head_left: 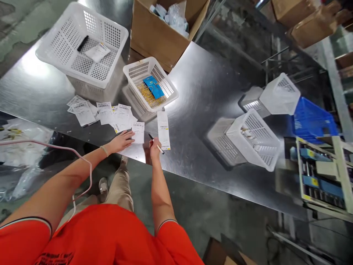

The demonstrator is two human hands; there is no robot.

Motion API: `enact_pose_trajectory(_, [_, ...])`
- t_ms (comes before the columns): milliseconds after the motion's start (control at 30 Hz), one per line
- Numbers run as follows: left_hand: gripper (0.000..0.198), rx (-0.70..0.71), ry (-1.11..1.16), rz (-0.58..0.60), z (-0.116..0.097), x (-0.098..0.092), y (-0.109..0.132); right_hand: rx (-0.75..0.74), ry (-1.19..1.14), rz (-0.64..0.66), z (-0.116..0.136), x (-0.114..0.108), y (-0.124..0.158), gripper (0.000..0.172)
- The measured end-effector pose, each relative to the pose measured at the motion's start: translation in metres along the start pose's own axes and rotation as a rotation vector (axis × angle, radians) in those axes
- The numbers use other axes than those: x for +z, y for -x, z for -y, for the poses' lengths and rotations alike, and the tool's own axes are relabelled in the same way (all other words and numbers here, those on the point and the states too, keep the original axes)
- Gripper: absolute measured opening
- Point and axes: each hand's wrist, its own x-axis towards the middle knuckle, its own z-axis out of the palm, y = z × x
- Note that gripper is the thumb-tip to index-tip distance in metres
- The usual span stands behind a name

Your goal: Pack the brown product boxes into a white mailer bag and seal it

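Nearest to the head camera is an orange shirt (107, 235). The left hand (119, 142) lies flat, fingers extended, touching a white slip (139, 133) on the metal table (193, 143); the right hand (155, 146) holds a pen (160, 149) near a longer slip (163, 130).

White rectangular paper slips (123, 115) lie left of my right fingers (157, 142) on the grey metal table (193, 143); a long white paper slip (163, 130) lies right. Farther, a small white plastic basket (165, 103) stands right of a large white plastic basket (63, 48), before a brown cardboard box (157, 40).
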Motion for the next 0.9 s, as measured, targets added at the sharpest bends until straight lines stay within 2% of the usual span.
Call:
enact_pose_trajectory(167, [0.028,0.053,-0.093,0.029,0.005,0.005,0.003,-0.021,0.035,-0.030,-0.001,0.030,0.004,0.037])
enact_pose_trajectory(333, [0.027,0.038,-0.100,0.034,0.001,0.002,0.002,-0.036,0.116,-0.062,-0.006,0.047,0.006,0.044])
enact_pose_trajectory(600, [0.014,-0.086,0.118,-0.046,-0.013,-0.003,-0.001,-0.044,0.223,0.022,-0.013,0.053,0.000,0.049])
enact_pose_trajectory(800, [0.023,0.010,-0.057,0.015,-0.009,-0.001,0.001,-0.097,0.187,-0.034,-0.011,0.051,0.003,0.049])
enact_pose_trajectory(900, [0.027,0.039,-0.143,0.040,-0.006,0.000,0.002,-0.070,0.202,-0.033,-0.009,0.050,0.004,0.048])
